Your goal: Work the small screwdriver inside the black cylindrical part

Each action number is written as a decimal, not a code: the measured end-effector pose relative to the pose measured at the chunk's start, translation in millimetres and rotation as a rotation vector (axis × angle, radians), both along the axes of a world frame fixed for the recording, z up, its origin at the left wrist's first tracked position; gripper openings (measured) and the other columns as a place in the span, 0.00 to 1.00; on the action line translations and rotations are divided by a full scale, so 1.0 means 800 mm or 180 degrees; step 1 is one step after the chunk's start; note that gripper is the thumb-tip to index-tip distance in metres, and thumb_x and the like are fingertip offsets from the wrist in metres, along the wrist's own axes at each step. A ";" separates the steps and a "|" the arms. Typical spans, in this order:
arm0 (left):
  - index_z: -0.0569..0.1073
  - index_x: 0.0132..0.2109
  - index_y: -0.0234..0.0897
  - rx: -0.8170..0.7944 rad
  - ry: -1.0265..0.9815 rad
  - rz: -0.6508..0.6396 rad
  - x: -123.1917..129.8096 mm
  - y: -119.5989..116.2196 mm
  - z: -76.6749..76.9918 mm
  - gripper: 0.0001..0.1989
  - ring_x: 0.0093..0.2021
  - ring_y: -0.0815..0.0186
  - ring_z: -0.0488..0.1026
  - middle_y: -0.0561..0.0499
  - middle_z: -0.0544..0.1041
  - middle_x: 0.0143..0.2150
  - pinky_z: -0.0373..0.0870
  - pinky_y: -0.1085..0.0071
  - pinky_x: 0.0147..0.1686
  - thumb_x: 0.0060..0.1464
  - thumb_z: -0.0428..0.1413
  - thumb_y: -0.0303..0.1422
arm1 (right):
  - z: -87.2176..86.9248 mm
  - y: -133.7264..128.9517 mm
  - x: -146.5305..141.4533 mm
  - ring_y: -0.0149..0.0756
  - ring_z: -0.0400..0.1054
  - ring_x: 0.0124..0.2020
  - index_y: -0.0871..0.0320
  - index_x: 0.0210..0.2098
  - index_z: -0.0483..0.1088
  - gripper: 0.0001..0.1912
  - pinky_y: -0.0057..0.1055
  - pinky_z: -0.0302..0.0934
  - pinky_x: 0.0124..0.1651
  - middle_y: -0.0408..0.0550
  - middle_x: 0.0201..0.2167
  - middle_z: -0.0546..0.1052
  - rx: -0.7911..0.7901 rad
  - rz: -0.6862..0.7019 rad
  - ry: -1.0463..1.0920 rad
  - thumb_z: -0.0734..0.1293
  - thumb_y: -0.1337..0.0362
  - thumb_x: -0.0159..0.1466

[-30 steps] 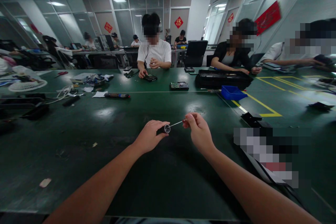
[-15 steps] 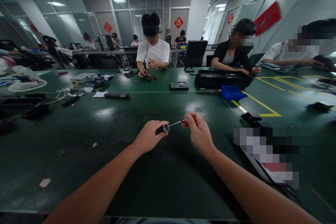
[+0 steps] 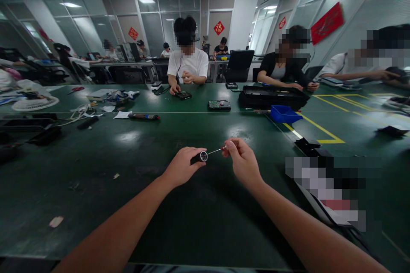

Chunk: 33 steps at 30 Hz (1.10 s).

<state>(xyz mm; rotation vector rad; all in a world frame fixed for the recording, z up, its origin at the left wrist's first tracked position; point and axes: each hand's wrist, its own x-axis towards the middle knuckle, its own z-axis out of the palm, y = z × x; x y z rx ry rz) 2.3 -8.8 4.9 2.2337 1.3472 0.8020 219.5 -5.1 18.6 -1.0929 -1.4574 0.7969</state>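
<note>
Just above the green table, my left hand (image 3: 184,165) is closed round a short black cylinder (image 3: 196,159) with a silvery ring at its open end, which faces right. My right hand (image 3: 241,158) pinches the reddish handle of a thin screwdriver (image 3: 214,152). The metal shaft points left and its tip reaches into the ringed end of the cylinder. What the tip touches inside is too small to make out. Most of the cylinder's body is hidden by my left fingers.
A circuit-board drive (image 3: 219,105), a blue bin (image 3: 285,114) and a long black tray (image 3: 272,97) lie beyond my hands. Left of them is a dark marker-like tool (image 3: 144,117). Black parts (image 3: 312,147) sit at right. Several people work across the green table (image 3: 179,230).
Hardly anything differs. The whole view has shifted by a few pixels, while both hands keep the same hold on the cylinder and the screwdriver.
</note>
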 end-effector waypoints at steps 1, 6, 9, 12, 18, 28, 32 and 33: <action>0.72 0.59 0.45 -0.0008 0.0006 0.0005 0.000 0.000 0.000 0.21 0.54 0.59 0.71 0.51 0.77 0.54 0.64 0.58 0.58 0.59 0.61 0.32 | 0.003 -0.001 0.001 0.36 0.70 0.28 0.56 0.35 0.71 0.15 0.34 0.63 0.34 0.44 0.26 0.76 -0.0018 -0.0035 -0.0130 0.64 0.51 0.68; 0.73 0.59 0.44 -0.0033 -0.0008 -0.0001 0.000 -0.001 0.001 0.20 0.53 0.59 0.71 0.51 0.77 0.53 0.63 0.58 0.58 0.59 0.61 0.32 | 0.010 -0.006 0.003 0.35 0.67 0.23 0.56 0.30 0.71 0.17 0.32 0.59 0.28 0.43 0.22 0.74 -0.0028 -0.0148 -0.0492 0.67 0.49 0.64; 0.73 0.59 0.45 -0.0061 -0.0030 0.0016 0.000 0.000 0.000 0.21 0.54 0.58 0.71 0.50 0.77 0.53 0.64 0.57 0.57 0.59 0.61 0.32 | 0.007 -0.007 0.003 0.37 0.71 0.30 0.56 0.40 0.71 0.10 0.34 0.63 0.35 0.45 0.29 0.77 0.0178 0.0064 -0.0389 0.64 0.56 0.67; 0.73 0.59 0.45 -0.0067 -0.0034 0.0041 0.000 0.001 -0.002 0.21 0.54 0.57 0.70 0.50 0.77 0.54 0.64 0.57 0.57 0.59 0.61 0.32 | 0.004 -0.008 0.003 0.38 0.72 0.34 0.54 0.45 0.69 0.09 0.35 0.64 0.39 0.45 0.32 0.76 0.0282 0.0204 -0.0373 0.61 0.60 0.68; 0.73 0.59 0.46 -0.0017 -0.0042 0.0009 -0.003 0.003 -0.007 0.20 0.54 0.58 0.71 0.50 0.77 0.54 0.65 0.57 0.56 0.60 0.60 0.33 | 0.002 -0.005 0.003 0.35 0.67 0.28 0.54 0.37 0.71 0.12 0.34 0.61 0.33 0.43 0.26 0.72 0.0109 0.0126 -0.0474 0.61 0.55 0.69; 0.70 0.61 0.46 0.0204 -0.0055 -0.0122 -0.004 0.008 -0.002 0.22 0.56 0.59 0.70 0.49 0.75 0.56 0.65 0.58 0.58 0.61 0.58 0.31 | -0.015 0.018 -0.006 0.33 0.67 0.27 0.56 0.31 0.72 0.16 0.37 0.69 0.39 0.42 0.24 0.72 -0.1129 0.0299 0.1864 0.70 0.48 0.60; 0.72 0.60 0.46 0.0093 0.0160 -0.0050 -0.006 0.015 -0.004 0.21 0.54 0.58 0.71 0.50 0.76 0.54 0.66 0.58 0.56 0.61 0.59 0.30 | -0.020 0.025 0.000 0.31 0.65 0.24 0.56 0.30 0.71 0.16 0.35 0.68 0.36 0.41 0.23 0.71 -0.1080 0.0019 0.1759 0.70 0.49 0.60; 0.72 0.60 0.46 0.0065 0.0191 -0.0029 -0.006 0.016 -0.004 0.21 0.54 0.58 0.71 0.50 0.76 0.54 0.66 0.57 0.57 0.61 0.59 0.30 | -0.022 0.025 0.001 0.32 0.65 0.25 0.55 0.31 0.71 0.16 0.34 0.68 0.36 0.41 0.25 0.72 -0.0964 -0.0061 0.1620 0.70 0.49 0.61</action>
